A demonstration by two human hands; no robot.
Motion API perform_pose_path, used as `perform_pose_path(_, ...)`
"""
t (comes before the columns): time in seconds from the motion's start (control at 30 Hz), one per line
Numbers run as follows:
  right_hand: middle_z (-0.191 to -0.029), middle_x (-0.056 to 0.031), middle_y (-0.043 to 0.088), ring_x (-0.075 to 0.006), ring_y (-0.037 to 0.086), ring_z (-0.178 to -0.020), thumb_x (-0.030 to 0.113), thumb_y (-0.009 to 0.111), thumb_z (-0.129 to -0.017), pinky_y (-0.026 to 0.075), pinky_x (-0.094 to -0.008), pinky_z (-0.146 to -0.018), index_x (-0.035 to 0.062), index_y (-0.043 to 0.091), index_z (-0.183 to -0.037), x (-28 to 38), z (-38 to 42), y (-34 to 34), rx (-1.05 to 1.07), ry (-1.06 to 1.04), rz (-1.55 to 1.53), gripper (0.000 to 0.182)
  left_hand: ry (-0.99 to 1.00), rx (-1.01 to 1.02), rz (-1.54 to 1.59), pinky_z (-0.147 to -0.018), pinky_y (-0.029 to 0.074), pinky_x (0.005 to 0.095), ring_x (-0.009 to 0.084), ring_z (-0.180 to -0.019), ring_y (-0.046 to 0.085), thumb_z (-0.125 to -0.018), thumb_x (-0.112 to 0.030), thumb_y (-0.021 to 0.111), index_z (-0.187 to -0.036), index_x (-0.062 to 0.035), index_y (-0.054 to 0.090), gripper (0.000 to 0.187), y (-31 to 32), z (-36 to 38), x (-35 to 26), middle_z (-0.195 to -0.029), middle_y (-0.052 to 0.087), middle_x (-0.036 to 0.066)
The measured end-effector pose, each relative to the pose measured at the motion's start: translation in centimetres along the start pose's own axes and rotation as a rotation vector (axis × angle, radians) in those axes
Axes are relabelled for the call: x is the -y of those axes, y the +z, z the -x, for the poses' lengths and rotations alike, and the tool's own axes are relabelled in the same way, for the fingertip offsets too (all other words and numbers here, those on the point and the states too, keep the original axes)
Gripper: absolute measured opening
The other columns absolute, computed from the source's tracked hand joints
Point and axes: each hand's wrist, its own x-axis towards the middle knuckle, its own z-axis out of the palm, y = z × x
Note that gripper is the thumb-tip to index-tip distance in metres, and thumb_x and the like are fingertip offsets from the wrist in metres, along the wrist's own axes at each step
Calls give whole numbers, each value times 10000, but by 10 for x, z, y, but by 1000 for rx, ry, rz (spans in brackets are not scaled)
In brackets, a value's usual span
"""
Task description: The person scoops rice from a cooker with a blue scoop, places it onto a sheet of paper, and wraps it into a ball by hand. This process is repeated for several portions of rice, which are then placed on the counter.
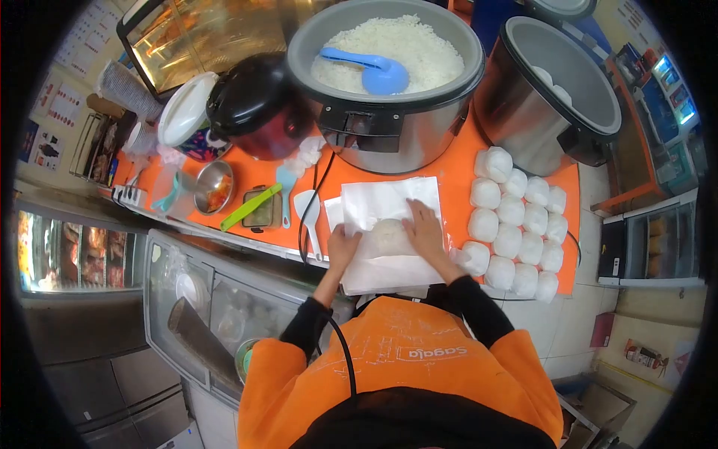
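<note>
A rounded mound of white rice [390, 238] lies in the middle of white wrapping paper [393, 277] on the orange counter. My left hand [345, 247] rests at the left edge of the paper, thumb and fingers apart. On the other side, my right hand [425, 230] lies on the paper with its fingers stretched out, close beside the mound. Neither hand visibly holds anything. To the right stand several wrapped white bundles [507, 241] in rows, nearly touching one another.
Behind the paper is a large rice cooker pot [419, 135] full of rice, with a blue scoop [384, 76] in it. A second steel pot [523, 112] stands right. Leftward are a white spatula [313, 232], green-handled tool [250, 208], metal bowl [202, 196] and black cooker [258, 105].
</note>
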Motion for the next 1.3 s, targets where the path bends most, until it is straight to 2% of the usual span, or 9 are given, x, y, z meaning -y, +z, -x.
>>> perform_pose_path(0.07,-1135,-136,518,-311,534,-970,212,570,-816,459,-425,-779,133,362,-1345,-3,-30,2,81,-1,108,574,5,128,-6,-623,454,229,102,-684,576,-735,-84,637,-941,3,628,225,2,-34,5,-800,634,59)
perform_pose_path(0.17,-978,-120,566,-286,594,-773,161,599,-767,500,-398,-617,187,460,-1273,-3,-68,3,208,-47,293,526,-278,227,563,-579,427,217,77,-620,535,-731,3,577,-938,1,650,219,6,-58,9,-779,636,18)
perform_pose_path(0.3,-937,-115,575,-277,600,-854,121,598,-738,489,-405,-697,97,568,-1030,-27,-100,14,356,-173,439,295,-86,86,370,-621,431,275,127,-659,535,-699,86,529,-1004,-2,622,332,3,-41,10,-870,626,38)
perform_pose_path(0.4,-913,-93,583,-266,565,-946,77,596,-732,437,-398,-782,89,572,-985,17,-96,-57,202,-484,286,255,483,-439,-248,-791,423,357,230,-920,533,-700,60,551,-1195,-56,521,509,-2,-25,-55,-1062,553,121)
perform_pose_path(0.43,-897,-82,576,-255,550,-950,67,597,-728,419,-390,-790,90,572,-958,16,-93,-56,210,-506,230,232,588,-264,-273,-929,350,436,298,-1109,425,-684,32,575,-1312,-106,400,666,-4,-27,-58,-1200,449,153)
perform_pose_path(0.53,-858,-57,552,-235,510,-947,36,599,-704,382,-368,-790,92,566,-884,5,-78,-55,273,-500,116,191,932,-1,-696,-968,327,492,301,-1113,460,-685,22,550,-1279,-104,436,618,-9,-29,-93,-1143,511,122)
perform_pose_path(0.73,-794,-62,497,-246,487,-874,-36,585,-598,384,-348,-752,97,541,-795,8,-7,-61,65,-348,26,242,955,76,-415,-763,455,402,260,-744,538,-674,20,602,-1005,-43,611,337,-21,4,-36,-744,508,75)
perform_pose_path(0.97,-948,-101,565,-284,525,-962,-28,588,-637,415,-392,-852,68,568,-822,-6,44,-17,43,-133,-223,209,680,195,-229,-740,486,364,290,-874,573,-708,35,593,-1001,1,593,295,-10,36,-4,-894,587,125)
perform_pose_path(1.3,-921,-72,622,-228,566,-965,112,614,-745,423,-364,-836,99,583,-1029,-18,48,-14,8,-347,93,286,662,114,-298,-767,493,392,323,-895,591,-711,2,629,-1125,-26,530,426,-8,36,-2,-935,605,164)
